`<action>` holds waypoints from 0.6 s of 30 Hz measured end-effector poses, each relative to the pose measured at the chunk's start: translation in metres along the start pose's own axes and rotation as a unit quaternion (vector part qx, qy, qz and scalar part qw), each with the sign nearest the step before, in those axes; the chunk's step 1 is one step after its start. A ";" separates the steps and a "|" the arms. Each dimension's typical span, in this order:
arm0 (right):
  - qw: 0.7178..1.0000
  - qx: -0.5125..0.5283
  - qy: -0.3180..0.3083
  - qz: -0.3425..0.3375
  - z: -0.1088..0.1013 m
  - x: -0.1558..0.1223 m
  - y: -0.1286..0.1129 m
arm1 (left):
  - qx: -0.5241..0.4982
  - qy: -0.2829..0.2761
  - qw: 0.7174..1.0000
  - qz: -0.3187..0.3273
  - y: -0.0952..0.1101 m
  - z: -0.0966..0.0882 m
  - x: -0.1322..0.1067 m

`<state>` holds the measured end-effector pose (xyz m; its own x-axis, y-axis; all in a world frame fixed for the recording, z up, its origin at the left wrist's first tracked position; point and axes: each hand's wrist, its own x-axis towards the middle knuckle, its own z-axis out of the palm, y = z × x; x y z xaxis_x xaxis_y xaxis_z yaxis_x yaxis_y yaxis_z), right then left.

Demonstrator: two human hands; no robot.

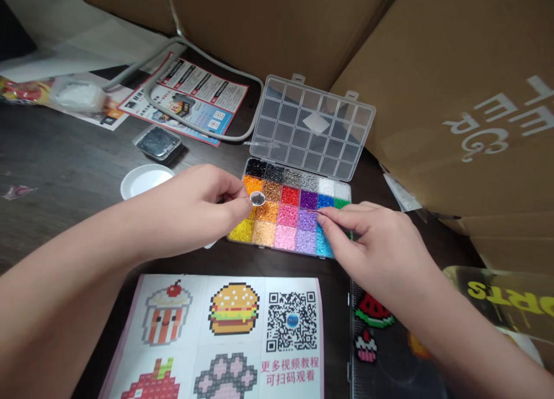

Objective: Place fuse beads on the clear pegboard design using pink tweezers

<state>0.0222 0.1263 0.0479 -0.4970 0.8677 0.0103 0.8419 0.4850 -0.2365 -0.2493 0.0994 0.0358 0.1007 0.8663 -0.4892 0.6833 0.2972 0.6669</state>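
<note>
Pinched in my left hand (216, 206) is a small white spoon (257, 199) with dark grey beads in its bowl. It hovers over the orange and brown compartments of the bead box (298, 252). My right hand (367, 232) is closed on thin metal tweezers (313, 211), whose tips lie over the purple compartments; whether they touch beads I cannot tell. Beads sorted by colour fill the box, black and grey at the back, yellow, pink and blue in front. Its clear lid (311, 125) stands raised behind, with a white square on it. My right hand covers part of the right side.
A pattern sheet (255, 330) with pixel pictures lies in front. Right of it is a dark case (389, 376) with bead figures. A white dish (145, 179), a small clear tub (158, 143) and printed leaflets (203, 99) lie at left. Cardboard (433, 70) walls the back and right.
</note>
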 end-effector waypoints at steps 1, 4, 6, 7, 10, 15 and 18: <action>1.000 0.004 -0.005 0.001 -0.001 -0.001 0.000 | -0.001 0.000 1.000 0.000 0.000 0.000 0.000; 1.000 0.021 -0.014 0.005 -0.005 -0.002 0.002 | -0.007 0.002 1.000 -0.001 0.001 0.000 0.000; 0.999 0.035 0.002 0.008 -0.008 0.000 0.002 | -0.012 0.004 1.000 -0.001 0.002 0.000 0.000; 0.999 0.042 0.012 0.009 -0.009 0.002 0.001 | -0.013 0.005 1.000 0.001 0.003 -0.001 0.000; 0.998 0.063 0.028 0.011 -0.009 0.011 -0.003 | -0.013 0.004 1.000 0.006 0.004 -0.001 0.000; 0.996 0.085 0.010 0.026 -0.007 0.016 0.002 | -0.013 0.003 1.000 0.000 0.002 -0.001 0.000; 0.997 0.079 0.024 0.011 -0.012 0.004 0.011 | -0.014 0.001 1.000 -0.005 0.002 0.000 0.000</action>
<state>0.0320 0.1361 0.0569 -0.4651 0.8838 0.0499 0.8066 0.4464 -0.3875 -0.2484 0.0999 0.0369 0.0932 0.8641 -0.4947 0.6631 0.3167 0.6782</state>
